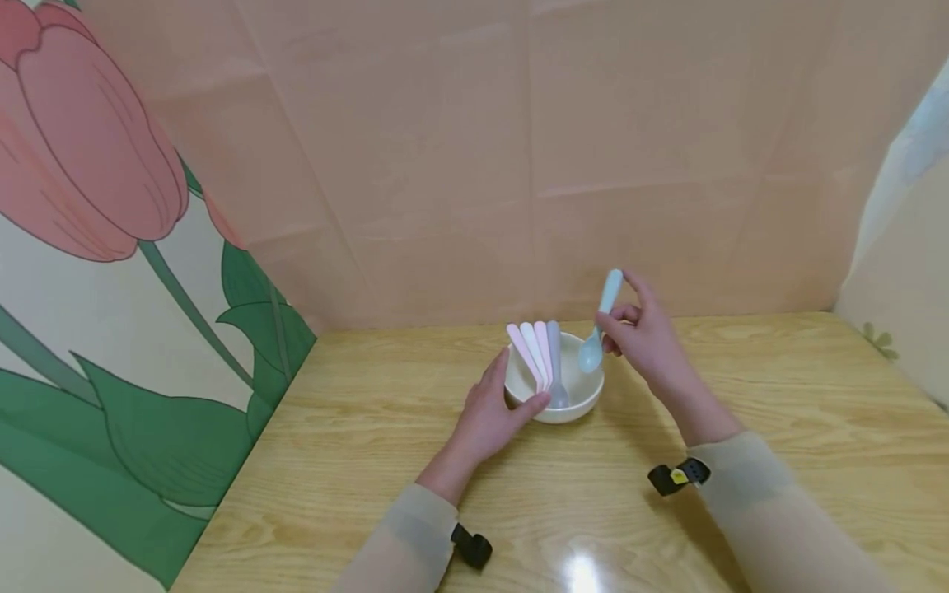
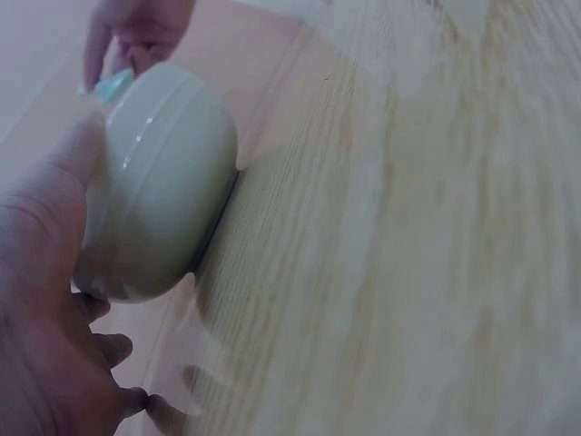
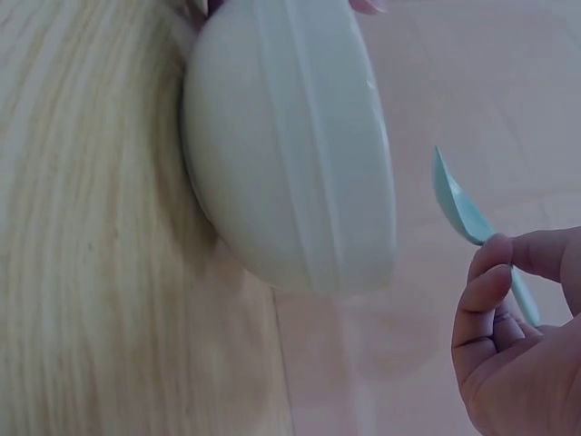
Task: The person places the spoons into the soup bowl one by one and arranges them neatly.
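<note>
A cream bowl (image 1: 574,413) stands on the wooden table, held at its left side by my left hand (image 1: 488,417), the thumb over the near rim. Several spoons lean in it: two pink ones, a white one (image 1: 530,339) between them and a grey-purple one (image 1: 554,350). In my right hand (image 1: 641,333) a light blue spoon (image 1: 610,292) is pinched partway along its handle, bowl end down over the right rim. The right wrist view shows this spoon (image 3: 463,209) apart from the cream bowl (image 3: 272,154). The left wrist view shows my left thumb (image 2: 77,154) along the bowl's rim.
The wood-grain table (image 1: 356,428) runs back to a plain pinkish wall covering (image 1: 445,165). A tulip-printed panel (image 1: 96,148) borders the left side, and a pale panel (image 1: 904,272) the right. Each sleeve cuff carries a small black device (image 1: 472,546).
</note>
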Motion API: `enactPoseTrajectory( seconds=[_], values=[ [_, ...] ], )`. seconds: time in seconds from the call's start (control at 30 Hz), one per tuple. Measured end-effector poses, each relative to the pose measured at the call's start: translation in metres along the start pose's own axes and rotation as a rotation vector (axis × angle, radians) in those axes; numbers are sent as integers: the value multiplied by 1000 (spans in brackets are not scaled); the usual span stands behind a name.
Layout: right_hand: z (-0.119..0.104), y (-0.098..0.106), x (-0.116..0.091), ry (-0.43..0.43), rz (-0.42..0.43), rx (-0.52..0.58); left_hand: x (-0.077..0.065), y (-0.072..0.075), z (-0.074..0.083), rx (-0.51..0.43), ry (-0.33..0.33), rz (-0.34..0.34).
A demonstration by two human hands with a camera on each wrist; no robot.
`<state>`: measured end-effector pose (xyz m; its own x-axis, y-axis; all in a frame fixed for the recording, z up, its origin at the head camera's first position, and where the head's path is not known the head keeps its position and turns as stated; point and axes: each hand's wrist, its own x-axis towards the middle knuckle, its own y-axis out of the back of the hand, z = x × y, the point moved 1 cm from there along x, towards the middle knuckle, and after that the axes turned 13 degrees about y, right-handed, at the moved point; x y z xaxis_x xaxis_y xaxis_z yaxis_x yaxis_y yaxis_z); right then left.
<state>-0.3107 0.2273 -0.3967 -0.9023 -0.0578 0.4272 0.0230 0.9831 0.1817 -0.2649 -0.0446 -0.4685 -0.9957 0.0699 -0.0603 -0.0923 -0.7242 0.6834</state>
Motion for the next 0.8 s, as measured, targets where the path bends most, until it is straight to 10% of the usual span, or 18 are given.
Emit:
enactPoseTrajectory(
  seconds=[0.8],
  values=[
    [0,-31,-11,35,-177,-107,2,0,-1,-9,3,-12]
  ],
)
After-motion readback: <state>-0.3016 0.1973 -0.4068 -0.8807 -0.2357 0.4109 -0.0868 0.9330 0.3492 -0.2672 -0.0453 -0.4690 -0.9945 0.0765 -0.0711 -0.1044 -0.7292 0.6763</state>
